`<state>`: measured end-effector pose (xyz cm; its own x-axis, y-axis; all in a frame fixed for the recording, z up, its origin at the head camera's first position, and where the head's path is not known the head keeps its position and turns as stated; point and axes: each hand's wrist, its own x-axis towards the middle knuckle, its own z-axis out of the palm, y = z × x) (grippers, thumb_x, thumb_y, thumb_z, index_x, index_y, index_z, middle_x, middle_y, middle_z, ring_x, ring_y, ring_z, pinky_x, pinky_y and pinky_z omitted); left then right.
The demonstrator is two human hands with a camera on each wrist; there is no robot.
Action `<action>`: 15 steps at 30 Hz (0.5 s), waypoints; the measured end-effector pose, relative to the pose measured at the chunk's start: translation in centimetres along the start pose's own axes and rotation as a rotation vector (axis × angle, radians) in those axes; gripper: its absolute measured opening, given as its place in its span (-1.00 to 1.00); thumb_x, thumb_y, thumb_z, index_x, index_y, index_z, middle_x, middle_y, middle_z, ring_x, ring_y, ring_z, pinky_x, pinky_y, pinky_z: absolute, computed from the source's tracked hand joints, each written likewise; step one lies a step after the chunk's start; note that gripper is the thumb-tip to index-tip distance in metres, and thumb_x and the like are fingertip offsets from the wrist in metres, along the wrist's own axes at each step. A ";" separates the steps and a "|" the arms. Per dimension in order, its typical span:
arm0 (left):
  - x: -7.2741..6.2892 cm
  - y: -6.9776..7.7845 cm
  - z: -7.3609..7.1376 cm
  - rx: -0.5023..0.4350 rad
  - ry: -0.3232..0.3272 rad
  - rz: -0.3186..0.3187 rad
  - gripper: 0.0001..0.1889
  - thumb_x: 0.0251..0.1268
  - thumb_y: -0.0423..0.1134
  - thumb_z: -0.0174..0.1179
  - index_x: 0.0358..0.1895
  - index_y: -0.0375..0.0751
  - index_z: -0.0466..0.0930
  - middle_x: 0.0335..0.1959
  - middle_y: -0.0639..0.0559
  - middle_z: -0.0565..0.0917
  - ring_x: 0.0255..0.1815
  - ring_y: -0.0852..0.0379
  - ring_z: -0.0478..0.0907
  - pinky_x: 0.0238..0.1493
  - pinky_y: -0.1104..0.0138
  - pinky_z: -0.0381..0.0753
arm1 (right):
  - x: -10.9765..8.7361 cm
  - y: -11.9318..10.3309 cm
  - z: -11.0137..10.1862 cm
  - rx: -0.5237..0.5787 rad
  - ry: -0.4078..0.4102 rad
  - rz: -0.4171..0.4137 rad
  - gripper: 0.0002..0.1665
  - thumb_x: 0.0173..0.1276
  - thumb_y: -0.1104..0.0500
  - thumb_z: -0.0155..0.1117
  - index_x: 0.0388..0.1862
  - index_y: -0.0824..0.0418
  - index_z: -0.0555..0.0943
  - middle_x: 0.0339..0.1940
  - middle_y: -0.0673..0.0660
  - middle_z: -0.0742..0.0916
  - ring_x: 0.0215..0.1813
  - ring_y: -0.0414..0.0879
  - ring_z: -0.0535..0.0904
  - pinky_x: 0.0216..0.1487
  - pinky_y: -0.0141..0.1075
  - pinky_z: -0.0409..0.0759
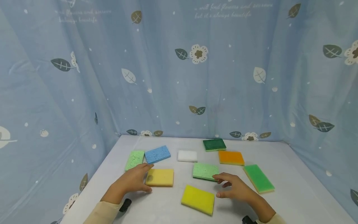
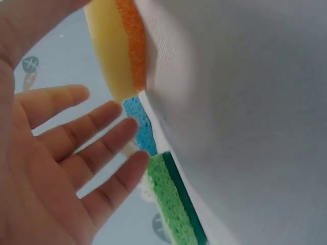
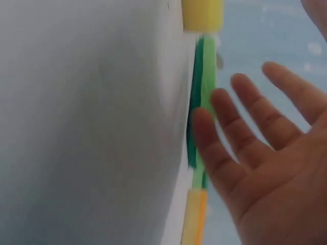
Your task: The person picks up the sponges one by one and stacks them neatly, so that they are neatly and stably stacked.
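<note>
My left hand (image 1: 134,179) is at the left edge of a pale yellow sponge (image 1: 161,177), fingers spread and holding nothing. In the left wrist view that sponge shows an orange layer (image 2: 134,46) against the table. Behind the hand lie a light green sponge (image 1: 135,160) and a blue sponge (image 1: 158,154). My right hand (image 1: 233,187), relaxed and holding nothing, hovers between a bright yellow sponge (image 1: 198,199) and a speckled green sponge (image 1: 205,170). Its fingertips overlap the green one's right corner in the head view; whether they touch it I cannot tell.
A white sponge (image 1: 187,156), a dark green sponge (image 1: 214,144) and an orange sponge (image 1: 231,157) lie farther back on the white table (image 1: 156,208). To the right is a bright green sponge (image 1: 259,178). A blue patterned curtain (image 1: 167,77) encloses the table's back and sides.
</note>
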<state>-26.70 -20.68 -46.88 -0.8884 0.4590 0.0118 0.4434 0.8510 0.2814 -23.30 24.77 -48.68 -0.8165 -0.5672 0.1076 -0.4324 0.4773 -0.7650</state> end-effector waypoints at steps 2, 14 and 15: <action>0.2 0.1 0.1 0.016 -0.010 -0.009 0.07 -0.27 0.25 0.54 0.41 -0.16 0.34 0.33 -0.13 0.40 0.29 -0.13 0.38 0.20 -0.01 0.41 | 0.1 -0.4 0.5 0.013 -0.068 0.004 -0.21 0.21 -0.03 0.46 0.37 0.20 0.43 0.10 0.12 0.60 0.07 0.02 0.53 0.00 -0.17 0.58; 2.6 0.6 0.0 0.069 -0.039 -0.025 -0.15 -0.32 0.14 0.60 0.15 -0.21 0.58 -0.01 0.08 0.53 -0.02 0.11 0.47 0.08 0.13 0.48 | 1.0 -2.9 3.2 -0.352 -0.180 0.210 0.13 -0.23 -0.53 0.46 0.23 0.07 0.41 -0.02 -0.12 0.51 -0.04 -0.20 0.43 0.09 -0.10 0.48; 2.7 0.5 0.0 0.071 -0.043 -0.028 -0.16 -0.33 0.14 0.61 0.13 -0.19 0.59 -0.04 0.11 0.52 -0.05 0.14 0.46 0.07 0.14 0.48 | 1.1 -2.9 3.5 -0.364 -0.182 0.197 0.11 -0.23 -0.54 0.45 0.20 0.05 0.42 -0.05 -0.14 0.50 -0.06 -0.22 0.42 0.07 -0.12 0.49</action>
<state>-28.86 -18.99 -46.66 -0.8951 0.4443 -0.0366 0.4276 0.8788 0.2121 -21.59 20.48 -48.55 -0.8302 -0.5351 -0.1564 -0.4085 0.7748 -0.4826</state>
